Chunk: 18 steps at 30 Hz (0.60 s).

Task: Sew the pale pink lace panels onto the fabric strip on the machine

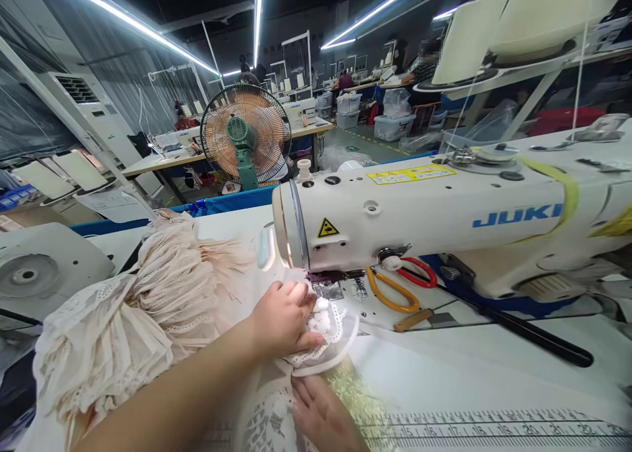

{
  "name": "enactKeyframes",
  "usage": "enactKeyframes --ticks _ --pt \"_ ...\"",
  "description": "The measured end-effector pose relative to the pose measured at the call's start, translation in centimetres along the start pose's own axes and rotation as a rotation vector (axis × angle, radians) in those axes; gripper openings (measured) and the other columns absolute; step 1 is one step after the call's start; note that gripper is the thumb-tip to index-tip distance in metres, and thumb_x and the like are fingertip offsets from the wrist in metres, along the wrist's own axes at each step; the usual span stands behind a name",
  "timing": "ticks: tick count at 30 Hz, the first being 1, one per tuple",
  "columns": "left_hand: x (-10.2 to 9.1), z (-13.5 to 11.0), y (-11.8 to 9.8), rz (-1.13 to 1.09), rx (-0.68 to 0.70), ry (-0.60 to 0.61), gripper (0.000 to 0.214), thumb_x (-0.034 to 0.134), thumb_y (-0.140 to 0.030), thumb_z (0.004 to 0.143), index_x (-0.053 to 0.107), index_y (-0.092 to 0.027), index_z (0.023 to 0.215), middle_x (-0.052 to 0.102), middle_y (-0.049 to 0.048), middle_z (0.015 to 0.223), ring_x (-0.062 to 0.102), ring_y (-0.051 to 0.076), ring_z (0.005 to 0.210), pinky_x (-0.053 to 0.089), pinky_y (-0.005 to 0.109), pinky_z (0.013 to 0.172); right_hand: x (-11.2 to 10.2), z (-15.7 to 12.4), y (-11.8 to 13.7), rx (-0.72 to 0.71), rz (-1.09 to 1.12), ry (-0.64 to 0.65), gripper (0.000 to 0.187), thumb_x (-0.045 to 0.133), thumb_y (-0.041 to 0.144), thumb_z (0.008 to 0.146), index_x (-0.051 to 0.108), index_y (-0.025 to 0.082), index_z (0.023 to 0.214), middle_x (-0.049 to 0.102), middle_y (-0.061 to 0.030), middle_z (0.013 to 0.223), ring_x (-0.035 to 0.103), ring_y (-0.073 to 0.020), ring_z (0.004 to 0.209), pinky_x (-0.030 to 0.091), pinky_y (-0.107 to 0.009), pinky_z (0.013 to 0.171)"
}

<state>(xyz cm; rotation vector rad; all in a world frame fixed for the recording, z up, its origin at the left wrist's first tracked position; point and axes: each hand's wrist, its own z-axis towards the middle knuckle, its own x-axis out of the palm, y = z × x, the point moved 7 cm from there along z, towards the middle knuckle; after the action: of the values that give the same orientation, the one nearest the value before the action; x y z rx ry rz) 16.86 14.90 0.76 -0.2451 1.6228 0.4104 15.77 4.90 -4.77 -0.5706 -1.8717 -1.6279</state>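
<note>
My left hand [284, 317] is closed on white lace fabric [326, 320] right beside the needle area of the sewing machine [424, 208]. Its fingers are curled and its thumb lies on the scalloped lace. A narrow white band [336, 363] curves along the cloth's edge. Below it, my right hand [323, 412] grips the lower part of the same piece, its fingertips partly covered by cloth. The needle and presser foot are mostly hidden behind the machine head and my left hand.
A big heap of gathered cream lace pieces [162, 294] lies on the left. Yellow-handled scissors [395, 294], a red-handled tool [419, 272] and a black handle [543, 337] lie under the machine arm. A printed ruler [474, 429] runs along the front. Behind stands a fan [245, 133].
</note>
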Motion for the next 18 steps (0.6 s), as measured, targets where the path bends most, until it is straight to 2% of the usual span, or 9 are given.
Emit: enactKeyframes --ticks 3,9,15,18 --pt "0.6 0.1 0.0 -0.008 -0.003 0.034 0.077 0.042 -0.068 0.078 0.049 -0.007 0.124 0.054 0.0132 0.1 0.051 0.026 0.086 0.046 0.037 0.071 0.1 0.1 0.2 -0.003 0.004 0.008 0.074 0.067 0.057 0.066 0.048 0.023 0.129 0.051 -0.0076 0.132 0.038 -0.0266 0.128 0.021 -0.039 0.109" --pt "0.6 -0.1 -0.3 -0.056 -0.005 0.053 0.078 0.05 -0.071 0.072 0.051 -0.007 0.119 0.054 0.011 0.098 0.052 0.025 0.086 0.047 0.035 0.071 0.2 0.0 0.5 -0.033 -0.005 0.041 0.073 0.064 0.057 0.069 0.048 0.02 0.129 0.051 -0.0102 0.132 0.041 -0.0263 0.126 0.026 -0.037 0.107" --pt "0.9 0.3 0.4 -0.043 0.02 0.054 0.08 0.053 -0.07 0.071 0.048 -0.009 0.123 0.054 0.0122 0.101 0.052 0.026 0.089 0.047 0.035 0.074 -1.1 -0.3 -0.3 0.018 -0.058 -0.026 0.067 0.068 0.054 0.066 0.055 0.021 0.123 0.052 -0.0102 0.132 0.035 -0.0285 0.13 0.025 -0.042 0.107" --pt "0.9 0.3 1.2 -0.05 0.031 0.067 0.08 0.056 -0.066 0.071 0.046 -0.008 0.125 0.053 0.0131 0.103 0.052 0.027 0.093 0.047 0.035 0.077 -1.8 -0.5 -0.9 0.026 -0.067 -0.072 0.06 0.067 0.052 0.068 0.057 0.023 0.12 0.053 -0.0089 0.131 0.036 -0.0272 0.13 0.028 -0.042 0.106"
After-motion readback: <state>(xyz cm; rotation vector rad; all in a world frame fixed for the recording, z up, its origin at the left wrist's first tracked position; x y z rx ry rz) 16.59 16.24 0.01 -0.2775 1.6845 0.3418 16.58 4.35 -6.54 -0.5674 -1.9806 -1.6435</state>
